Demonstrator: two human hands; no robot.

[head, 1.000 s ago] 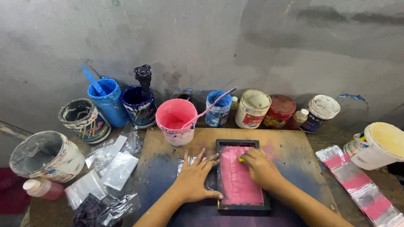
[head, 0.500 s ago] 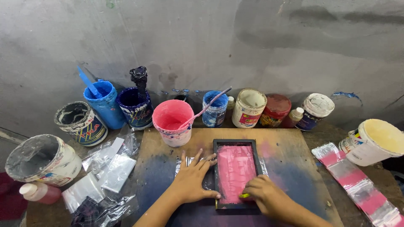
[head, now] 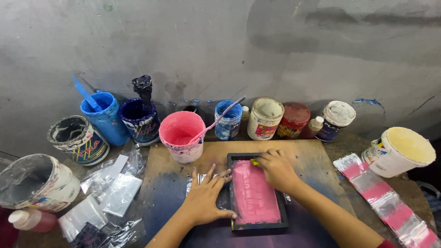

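Fingers (head: 271, 158) of the right hand (head: 275, 170) are curled on a small yellow squeegee (head: 254, 162), now carried back to the far end of the pink screen frame (head: 257, 193), mid-board (head: 303, 151). Another pass is suggested. The left hand (head: 204, 200) is pressed flat, fingers spread, against the frame's left edge.

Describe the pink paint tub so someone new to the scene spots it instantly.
Start at the wooden board against the grey wall, where the left hand and right hand work a black frame. The pink tub sits on the board's far left corner. Alone in the row of paint tubs, it is pink inside and out, with a pink stick leaning out of it.
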